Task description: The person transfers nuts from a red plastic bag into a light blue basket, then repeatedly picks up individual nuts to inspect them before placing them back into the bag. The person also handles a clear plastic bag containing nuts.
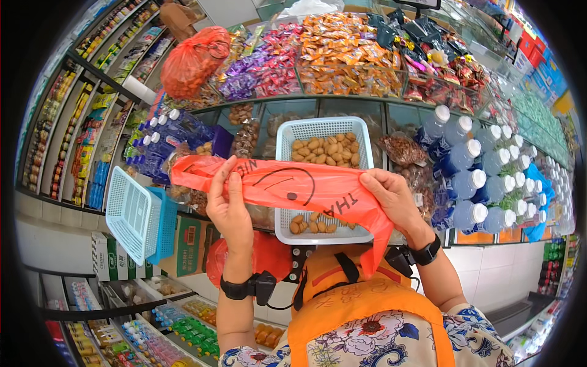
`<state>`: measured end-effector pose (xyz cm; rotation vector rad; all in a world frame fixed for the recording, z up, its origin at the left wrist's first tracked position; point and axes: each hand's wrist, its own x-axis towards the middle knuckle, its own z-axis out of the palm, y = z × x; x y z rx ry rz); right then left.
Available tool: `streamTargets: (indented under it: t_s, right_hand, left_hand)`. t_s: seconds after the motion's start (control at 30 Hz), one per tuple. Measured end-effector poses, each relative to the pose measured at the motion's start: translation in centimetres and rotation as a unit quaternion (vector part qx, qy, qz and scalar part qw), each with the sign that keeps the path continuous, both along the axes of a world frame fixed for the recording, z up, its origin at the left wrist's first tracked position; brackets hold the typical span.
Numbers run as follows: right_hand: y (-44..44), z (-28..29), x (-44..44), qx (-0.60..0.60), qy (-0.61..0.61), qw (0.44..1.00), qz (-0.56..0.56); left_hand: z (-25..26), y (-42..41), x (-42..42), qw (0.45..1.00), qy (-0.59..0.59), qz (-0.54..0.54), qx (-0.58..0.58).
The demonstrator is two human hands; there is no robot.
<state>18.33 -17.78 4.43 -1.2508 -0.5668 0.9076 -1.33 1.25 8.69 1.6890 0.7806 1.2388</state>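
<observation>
A red plastic carrier bag [284, 183], printed with black writing and a face drawing, stretches flat between my two hands. Its left part is pinched between the thumb and fingers of my left hand [231, 206]. At its right end my right hand [392, 197] grips the plastic, and a loose corner hangs below. Under the bag stands a pale blue perforated plastic basket [324, 238]. Tan oval nuts [326, 149] fill its far part, and a few nuts [300, 225] lie nearer me. The bag hides the basket's middle.
Bottles with white caps [463, 183] crowd the right side. A glass-sided candy display [348, 59] runs along the back, with a filled red bag [195, 59] at its left end. Stacked baskets [133, 211] stand left. Another red bag [270, 257] is below my left hand.
</observation>
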Motion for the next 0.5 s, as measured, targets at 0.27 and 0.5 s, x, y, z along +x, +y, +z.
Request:
streamTargets:
  t_s: [0.27, 0.5]
  right_hand:
    - [-0.8, -0.1, 0.5, 0.024, 0.035, 0.999, -0.027]
    - [-0.4, -0.8, 1.5, 0.036, 0.02, 0.996, -0.074]
  left_hand:
    - [-0.5, -0.2, -1.1, 0.996, 0.017, -0.086, -0.028]
    - [-0.3, 0.4, -0.8, 0.993, 0.052, -0.11, -0.012]
